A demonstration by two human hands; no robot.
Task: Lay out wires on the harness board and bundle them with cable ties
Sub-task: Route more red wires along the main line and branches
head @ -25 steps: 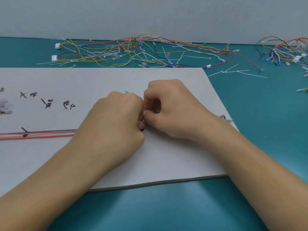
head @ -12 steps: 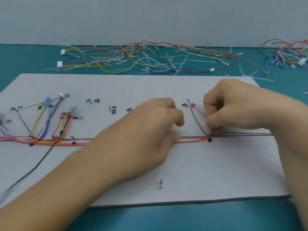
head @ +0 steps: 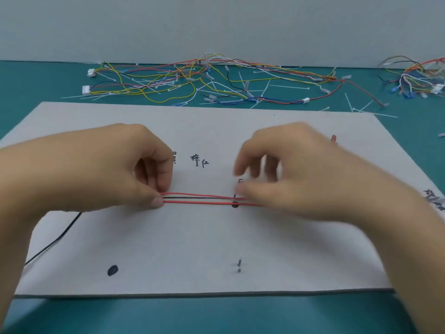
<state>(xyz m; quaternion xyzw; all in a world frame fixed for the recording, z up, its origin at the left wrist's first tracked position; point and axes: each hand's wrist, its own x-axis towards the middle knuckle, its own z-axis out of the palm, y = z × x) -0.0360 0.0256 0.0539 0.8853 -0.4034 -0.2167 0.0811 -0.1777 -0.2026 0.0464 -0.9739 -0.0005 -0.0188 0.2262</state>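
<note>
Wires point(head: 197, 198) on board point(head: 192, 249): left hand point(head: 115, 169) pinches them, right hand point(head: 284, 174) blurred, grip unclear; keep strands taut, parallel before tying.

2 red wires point(head: 197, 202), 1 blk wire point(head: 192, 197), 2 pins point(head: 239, 265)

- A teal table top point(head: 216, 314) lies under everything and fills the near edge of the view.
- A plain pale grey wall point(head: 216, 25) stands along the far edge of the table.
- Nothing else apart from these two surfaces can be told apart from the work items.
</note>
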